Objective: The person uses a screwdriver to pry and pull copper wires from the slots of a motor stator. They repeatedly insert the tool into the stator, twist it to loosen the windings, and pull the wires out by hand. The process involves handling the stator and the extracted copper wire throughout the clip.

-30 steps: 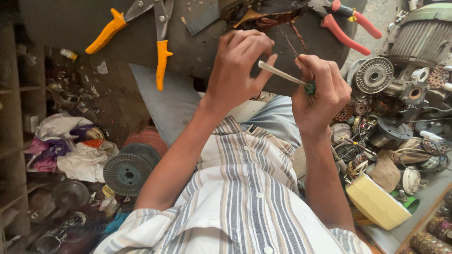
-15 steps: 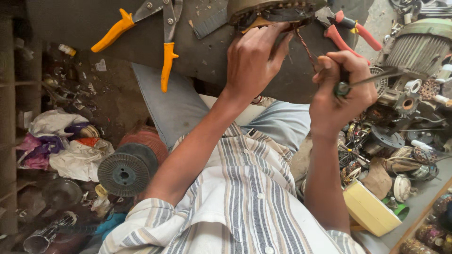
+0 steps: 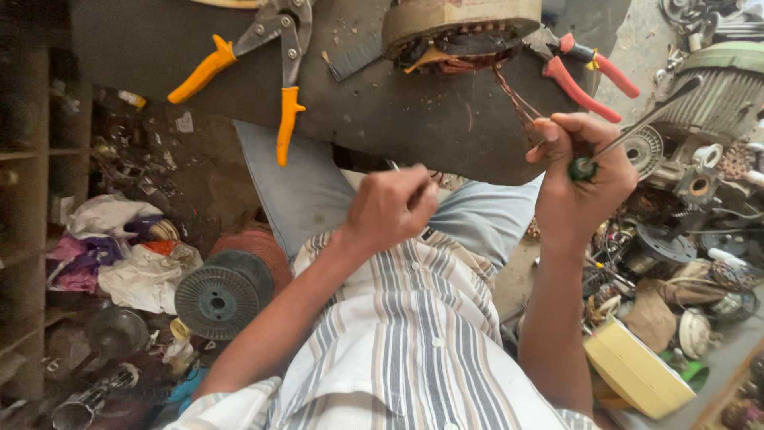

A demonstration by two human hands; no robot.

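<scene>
Over the dark board (image 3: 239, 72), right hand (image 3: 585, 171) clamped on a green-handled screwdriver (image 3: 629, 135), pinching coppery wire (image 3: 513, 99) off the motor stator (image 3: 461, 28), left hand (image 3: 390, 209) fisted, grip contents unclear

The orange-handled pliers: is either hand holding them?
No. The orange-handled pliers lie alone on the dark board, away from both hands.

Left hand (image 3: 390, 209) curled in a fist, seemingly pinching; right hand (image 3: 581, 163) raised, closed.

Cluttered repair workshop: pliers (image 3: 263, 60), motor parts (image 3: 720, 91)
</scene>
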